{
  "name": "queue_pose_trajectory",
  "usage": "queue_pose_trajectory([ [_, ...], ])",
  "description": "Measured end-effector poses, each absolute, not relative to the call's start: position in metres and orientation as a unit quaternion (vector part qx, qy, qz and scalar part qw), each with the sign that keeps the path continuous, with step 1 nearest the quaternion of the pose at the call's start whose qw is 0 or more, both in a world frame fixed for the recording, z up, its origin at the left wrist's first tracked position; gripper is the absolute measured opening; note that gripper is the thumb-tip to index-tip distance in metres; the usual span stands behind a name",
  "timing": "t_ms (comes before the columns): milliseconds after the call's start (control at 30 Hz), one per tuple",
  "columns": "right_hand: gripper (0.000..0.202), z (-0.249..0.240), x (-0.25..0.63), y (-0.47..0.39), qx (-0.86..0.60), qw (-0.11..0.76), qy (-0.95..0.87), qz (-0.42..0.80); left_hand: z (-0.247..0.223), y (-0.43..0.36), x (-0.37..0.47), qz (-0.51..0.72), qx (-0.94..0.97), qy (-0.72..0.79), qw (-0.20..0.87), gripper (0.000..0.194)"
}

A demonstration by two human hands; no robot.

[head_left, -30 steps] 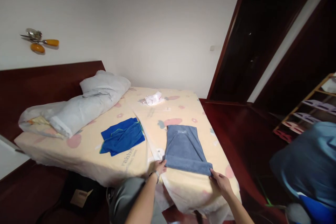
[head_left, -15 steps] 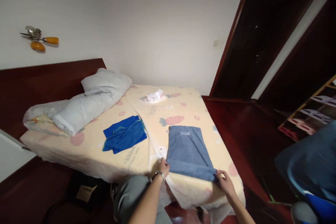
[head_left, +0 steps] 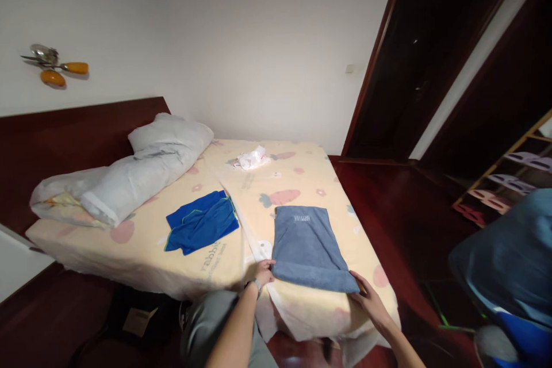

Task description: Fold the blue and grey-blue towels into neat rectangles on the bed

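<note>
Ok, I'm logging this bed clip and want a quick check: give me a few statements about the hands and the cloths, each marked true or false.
1. Both hands are at the near edge of the grey-blue towel. True: the left hand is at its near left corner, the right hand at its near right corner.
2. The towel is bunched in a heap. False: it lies folded flat on the bed.
3. A bright blue garment lies left of the towel. True.
4. The blue garment touches the towel. False: bare sheet lies between them.
5. The pillow is by the headboard. True.
</note>
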State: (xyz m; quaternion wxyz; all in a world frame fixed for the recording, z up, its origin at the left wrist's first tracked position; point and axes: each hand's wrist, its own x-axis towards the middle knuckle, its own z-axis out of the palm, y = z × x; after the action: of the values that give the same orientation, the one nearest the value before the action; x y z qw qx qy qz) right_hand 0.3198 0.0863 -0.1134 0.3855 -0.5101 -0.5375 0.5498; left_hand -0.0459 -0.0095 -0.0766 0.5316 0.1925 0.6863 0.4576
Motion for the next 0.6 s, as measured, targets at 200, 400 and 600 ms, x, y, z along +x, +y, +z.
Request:
queue_pose_trajectory([
  [200,0.05,-0.099,0.304,0.095,-0.545,0.398,-0.542,0.5,-0.082,-0.005,-0.052,0.497,0.24,0.656,0.515,0.026],
  [400,0.052,-0.083,0.287,0.1,-0.573,0.411,-0.547,0.451,-0.087,0.005,-0.047,0.479,0.263,0.693,0.47,0.035],
  [600,0.058,-0.093,0.291,0.117,-0.609,0.367,-0.586,0.388,-0.09,0.015,-0.047,0.433,0.365,0.765,0.305,0.027],
])
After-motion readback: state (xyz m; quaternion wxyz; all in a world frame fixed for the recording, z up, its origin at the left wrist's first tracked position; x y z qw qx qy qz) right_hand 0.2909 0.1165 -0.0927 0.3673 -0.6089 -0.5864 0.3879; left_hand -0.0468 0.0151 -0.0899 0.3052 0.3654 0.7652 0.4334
